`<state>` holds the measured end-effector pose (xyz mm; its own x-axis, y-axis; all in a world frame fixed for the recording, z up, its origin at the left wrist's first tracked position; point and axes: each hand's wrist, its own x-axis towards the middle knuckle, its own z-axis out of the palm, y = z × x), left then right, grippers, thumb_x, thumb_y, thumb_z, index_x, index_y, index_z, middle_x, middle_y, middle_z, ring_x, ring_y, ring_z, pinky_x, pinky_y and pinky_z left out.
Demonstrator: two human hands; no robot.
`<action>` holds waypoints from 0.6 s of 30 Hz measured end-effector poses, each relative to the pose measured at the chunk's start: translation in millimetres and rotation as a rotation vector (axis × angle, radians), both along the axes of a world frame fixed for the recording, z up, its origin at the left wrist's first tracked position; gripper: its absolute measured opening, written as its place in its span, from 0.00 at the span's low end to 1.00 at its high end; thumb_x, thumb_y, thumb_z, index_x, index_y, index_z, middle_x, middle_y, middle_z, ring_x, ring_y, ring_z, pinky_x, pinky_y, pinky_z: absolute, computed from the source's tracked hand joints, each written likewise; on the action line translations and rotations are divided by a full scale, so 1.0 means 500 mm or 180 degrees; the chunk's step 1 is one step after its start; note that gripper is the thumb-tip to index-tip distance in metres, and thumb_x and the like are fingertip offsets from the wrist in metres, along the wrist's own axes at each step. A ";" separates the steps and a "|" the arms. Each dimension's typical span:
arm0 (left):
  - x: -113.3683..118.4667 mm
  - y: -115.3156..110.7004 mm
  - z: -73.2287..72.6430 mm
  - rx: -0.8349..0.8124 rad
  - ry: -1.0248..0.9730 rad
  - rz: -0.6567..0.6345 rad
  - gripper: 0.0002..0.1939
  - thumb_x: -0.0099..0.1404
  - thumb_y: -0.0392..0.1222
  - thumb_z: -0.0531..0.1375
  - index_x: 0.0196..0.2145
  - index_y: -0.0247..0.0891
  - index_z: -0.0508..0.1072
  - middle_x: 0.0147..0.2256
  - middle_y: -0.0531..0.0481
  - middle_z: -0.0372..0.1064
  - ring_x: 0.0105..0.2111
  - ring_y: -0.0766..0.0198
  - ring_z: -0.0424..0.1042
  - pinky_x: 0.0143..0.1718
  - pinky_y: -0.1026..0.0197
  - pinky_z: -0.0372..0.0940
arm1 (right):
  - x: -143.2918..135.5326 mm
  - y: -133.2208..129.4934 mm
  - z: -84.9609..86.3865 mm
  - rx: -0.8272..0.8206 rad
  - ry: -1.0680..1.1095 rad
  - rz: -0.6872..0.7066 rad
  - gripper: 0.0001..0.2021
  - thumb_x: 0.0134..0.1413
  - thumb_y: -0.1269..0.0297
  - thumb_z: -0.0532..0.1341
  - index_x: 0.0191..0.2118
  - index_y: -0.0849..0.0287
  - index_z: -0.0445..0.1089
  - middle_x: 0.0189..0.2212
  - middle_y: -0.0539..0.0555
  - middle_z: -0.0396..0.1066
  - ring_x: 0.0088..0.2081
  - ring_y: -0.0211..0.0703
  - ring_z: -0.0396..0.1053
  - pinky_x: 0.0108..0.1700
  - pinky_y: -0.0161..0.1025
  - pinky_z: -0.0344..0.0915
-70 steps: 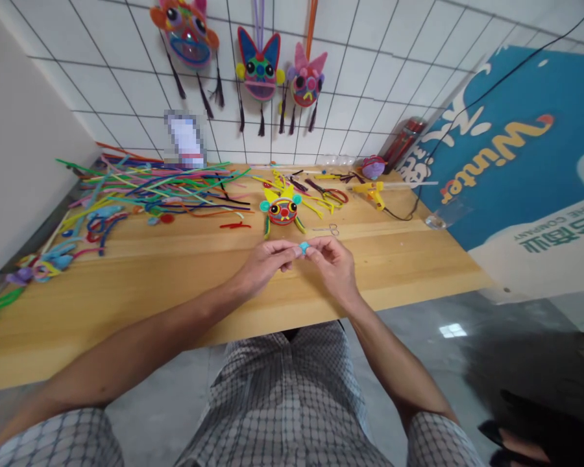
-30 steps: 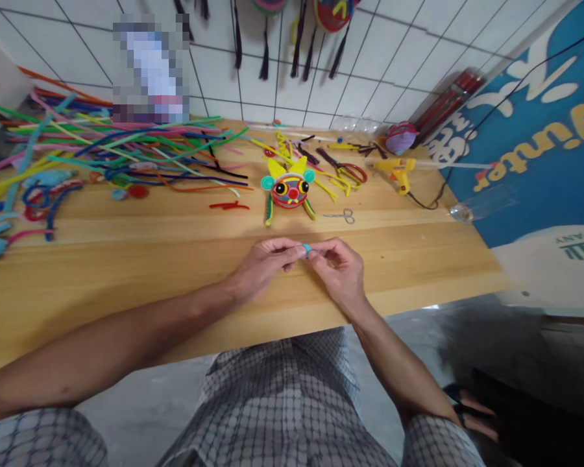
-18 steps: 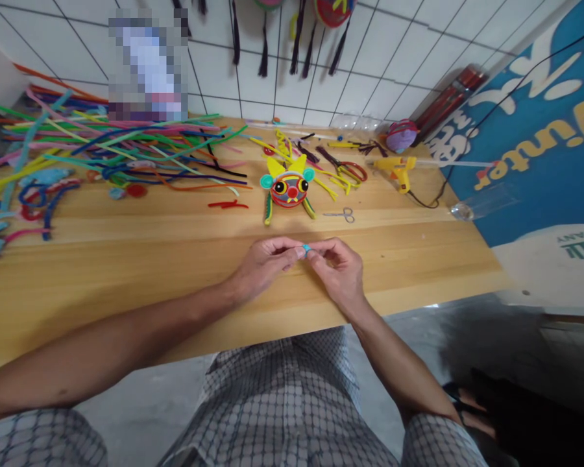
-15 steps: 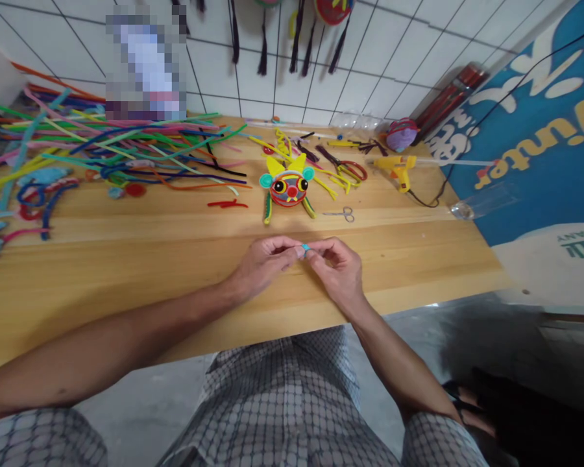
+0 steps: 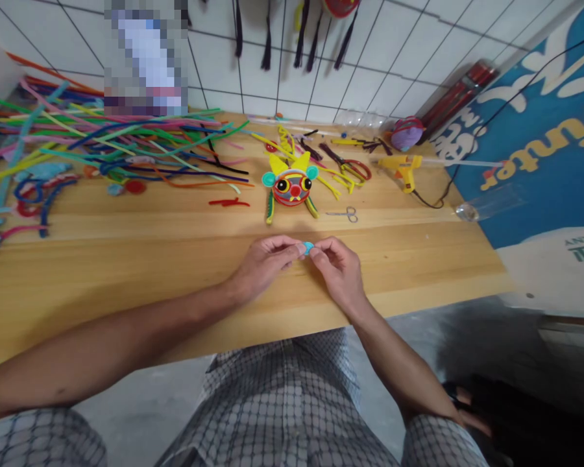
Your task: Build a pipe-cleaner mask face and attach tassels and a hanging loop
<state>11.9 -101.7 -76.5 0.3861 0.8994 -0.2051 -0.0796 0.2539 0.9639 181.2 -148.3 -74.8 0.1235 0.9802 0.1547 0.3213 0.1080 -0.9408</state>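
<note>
A small turquoise piece (image 5: 308, 248) is pinched between both hands above the front half of the wooden table. My left hand (image 5: 271, 258) grips its left side with thumb and forefinger. On its right side, the thumb and forefinger of my right hand (image 5: 338, 263) hold it too. Just beyond the hands stands a colourful animal-head figure (image 5: 293, 187) with yellow horns, turquoise ears and two yellow-green legs. Small silver scissors (image 5: 344, 214) lie to its right, and short red pieces (image 5: 229, 202) to its left.
Many pipe cleaners (image 5: 141, 139) cover the table's back left. At the back right are red-handled scissors (image 5: 353, 167), a yellow glue gun (image 5: 403, 170) with a cord, a purple ball (image 5: 405, 135) and a dark red flask (image 5: 460, 97). A clear bottle (image 5: 467, 211) lies near the right edge.
More of the turquoise piece shows between the fingertips, and my right fingers have shifted slightly right along it. The whole view has moved slightly.
</note>
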 end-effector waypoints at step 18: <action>0.001 -0.004 -0.002 0.0217 0.0082 0.0017 0.11 0.61 0.49 0.67 0.33 0.39 0.82 0.29 0.52 0.76 0.29 0.66 0.67 0.34 0.61 0.63 | -0.002 -0.002 0.005 0.0213 -0.0637 0.0150 0.09 0.66 0.61 0.59 0.33 0.54 0.69 0.28 0.47 0.66 0.30 0.40 0.64 0.35 0.38 0.60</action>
